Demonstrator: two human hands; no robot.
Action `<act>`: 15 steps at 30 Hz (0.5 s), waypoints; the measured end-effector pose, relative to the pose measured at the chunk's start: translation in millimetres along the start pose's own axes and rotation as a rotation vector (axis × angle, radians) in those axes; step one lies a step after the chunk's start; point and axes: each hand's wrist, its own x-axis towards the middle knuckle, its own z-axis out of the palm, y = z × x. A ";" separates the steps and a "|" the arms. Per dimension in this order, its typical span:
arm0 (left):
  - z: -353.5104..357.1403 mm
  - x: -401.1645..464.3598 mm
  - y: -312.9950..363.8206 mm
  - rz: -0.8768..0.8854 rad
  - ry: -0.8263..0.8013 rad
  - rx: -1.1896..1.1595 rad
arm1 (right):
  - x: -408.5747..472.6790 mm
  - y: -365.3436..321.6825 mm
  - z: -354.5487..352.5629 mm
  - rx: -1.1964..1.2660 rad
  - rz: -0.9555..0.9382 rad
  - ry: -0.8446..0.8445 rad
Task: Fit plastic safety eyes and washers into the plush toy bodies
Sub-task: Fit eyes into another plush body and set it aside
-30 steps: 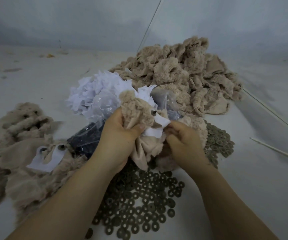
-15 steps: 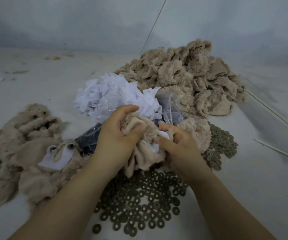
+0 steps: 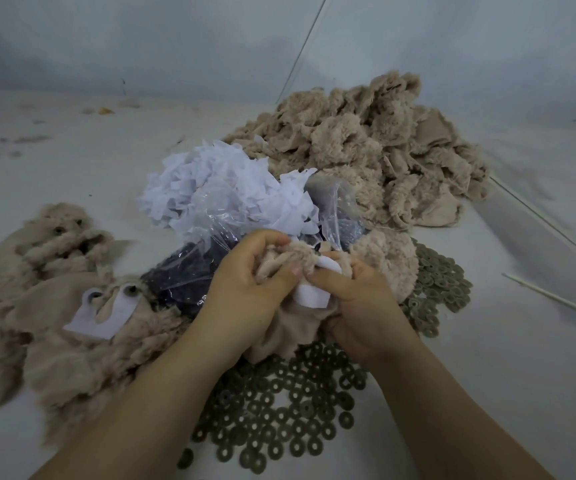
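Dim, flat, bluish light; soft shadows, wide-angle bending, edges perhaps slightly blurred.

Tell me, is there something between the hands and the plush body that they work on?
Nothing visible. The left hand and the right hand both grip the beige plush body directly; a white paper piece sits on it between the thumbs.

Pretty hemmed in here: the bag of dark eyes (image 3: pixel 189 271) and white paper scraps (image 3: pixel 224 188) sit right behind the hands, with the big plush pile (image 3: pixel 376 147) beyond. Finished plush bodies (image 3: pixel 54 289) block the left, washers (image 3: pixel 279 410) carpet the near side. Bare desk (image 3: pixel 522 375) opens on the right past two thin sticks (image 3: pixel 556 299).
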 end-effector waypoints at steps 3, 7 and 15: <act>1.4 2.8 -2.1 0.048 0.115 0.038 | -1.9 -0.6 1.5 0.045 -0.004 -0.051; 2.7 4.0 2.3 0.033 0.093 0.075 | -1.6 1.1 3.5 0.125 0.034 -0.062; 10.6 -6.3 7.7 0.224 0.194 0.303 | -5.1 0.8 4.1 -0.057 -0.043 0.029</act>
